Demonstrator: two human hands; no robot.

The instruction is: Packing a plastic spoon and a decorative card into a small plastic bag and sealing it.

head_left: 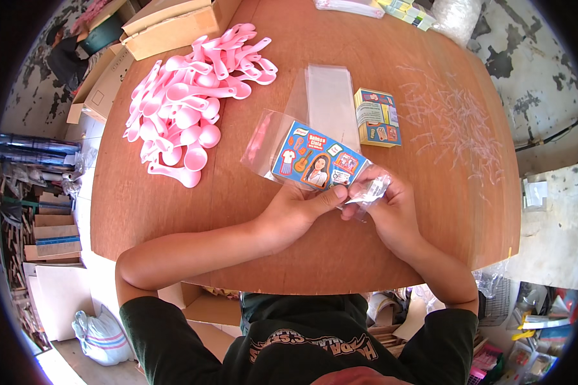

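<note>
On the table [173, 212], both hands [302, 208] [392, 205] pinch the bagged box's [318, 160] open end; sealing likely needs a fold.

Blue box [318, 162] in clear bag; yellow-blue box [377, 117] just beyond.

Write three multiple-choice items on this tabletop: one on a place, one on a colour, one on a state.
1. Where is the spoon pile?
A. left of the hands
B. on the floor
C. in the brown box

2. What colour are the spoons?
A. green
B. pink
C. black

3. How is the blue box?
A. lying bare
B. crushed flat
C. inside a clear bag

Answers: 1 A, they lie on the table left of both hands; 2 B, all pink; 3 C, left hand and right hand pinch the bag's end.
</note>
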